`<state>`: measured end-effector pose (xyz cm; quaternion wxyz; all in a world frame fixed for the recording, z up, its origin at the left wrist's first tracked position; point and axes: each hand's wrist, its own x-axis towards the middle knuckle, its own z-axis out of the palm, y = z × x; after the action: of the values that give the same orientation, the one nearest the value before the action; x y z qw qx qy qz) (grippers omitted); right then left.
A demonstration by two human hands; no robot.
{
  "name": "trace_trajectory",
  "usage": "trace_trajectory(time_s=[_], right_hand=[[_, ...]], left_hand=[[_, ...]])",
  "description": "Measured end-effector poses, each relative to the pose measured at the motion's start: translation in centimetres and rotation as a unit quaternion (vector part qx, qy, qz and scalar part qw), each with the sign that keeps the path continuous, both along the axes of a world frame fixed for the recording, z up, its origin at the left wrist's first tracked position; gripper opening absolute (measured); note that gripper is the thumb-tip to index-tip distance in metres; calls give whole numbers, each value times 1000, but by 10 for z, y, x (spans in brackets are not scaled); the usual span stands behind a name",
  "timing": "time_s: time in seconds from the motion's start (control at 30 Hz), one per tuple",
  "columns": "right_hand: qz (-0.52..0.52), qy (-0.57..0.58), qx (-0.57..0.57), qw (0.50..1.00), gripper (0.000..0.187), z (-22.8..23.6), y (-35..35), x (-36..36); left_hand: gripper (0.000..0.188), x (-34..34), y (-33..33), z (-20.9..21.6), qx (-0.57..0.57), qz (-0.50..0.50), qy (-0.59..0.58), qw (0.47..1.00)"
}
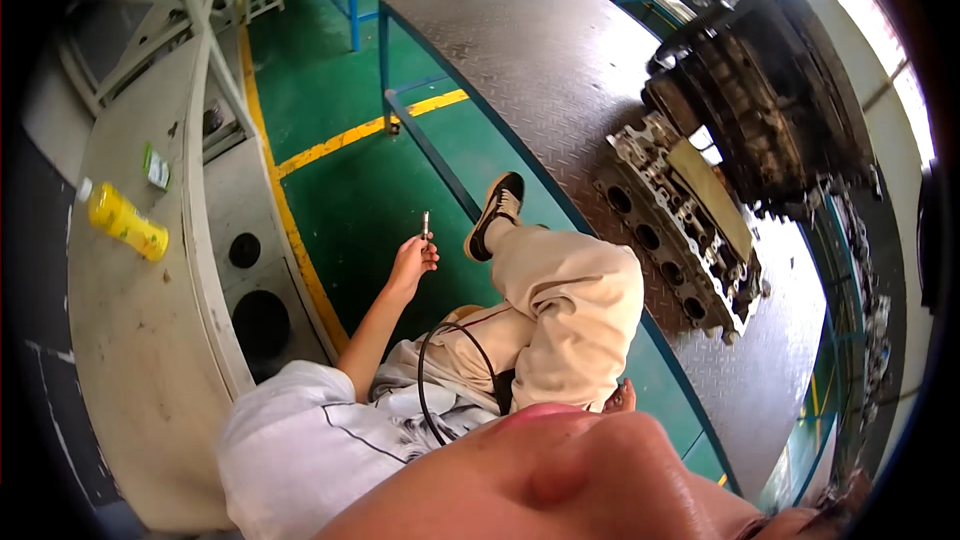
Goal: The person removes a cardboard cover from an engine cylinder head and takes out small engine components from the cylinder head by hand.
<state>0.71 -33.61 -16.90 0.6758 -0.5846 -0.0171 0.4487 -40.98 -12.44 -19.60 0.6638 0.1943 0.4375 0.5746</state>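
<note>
Face (pixel 600 460), L hand (pixel 411 263) (w/ metal cyl. (pixel 425 226))

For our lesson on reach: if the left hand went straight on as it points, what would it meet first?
The left hand would probably meet the blue lower rail of the bench, though depth is unclear.

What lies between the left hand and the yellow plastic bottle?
From left hand: green floor, yellow floor stripe, grey panel with black circles, beige tabletop; seen in head view.
</note>
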Motion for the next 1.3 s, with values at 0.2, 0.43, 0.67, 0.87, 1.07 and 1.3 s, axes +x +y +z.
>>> trace_trajectory(time_s=[0.2, 0.43, 0.67, 0.87, 1.07, 1.3], right_hand=[[-4, -67, 7, 998, 47, 8, -20, -2], [-9, -37, 36, 999, 43, -5, 6, -23], [-68, 1, 99, 993, 31, -40, -4, -1], [-55, -41, 85, 994, 30, -20, -4, 2], [-29, -100, 77, 992, 29, -3, -11, 12], [3, -156, 73, 985, 27, 23, -6, 16]], left_hand=[[28, 45, 21, 46, 127, -149, 80, 977], [33, 12, -13, 30, 60, -147, 14, 987], [34, 17, -12, 37, 29, -223, 53, 973], [26, 3, -15, 59, 55, -169, 104, 979], [23, -18, -9, 73, 131, -216, 149, 956], [27, -38, -19, 97, 152, -181, 139, 962]])
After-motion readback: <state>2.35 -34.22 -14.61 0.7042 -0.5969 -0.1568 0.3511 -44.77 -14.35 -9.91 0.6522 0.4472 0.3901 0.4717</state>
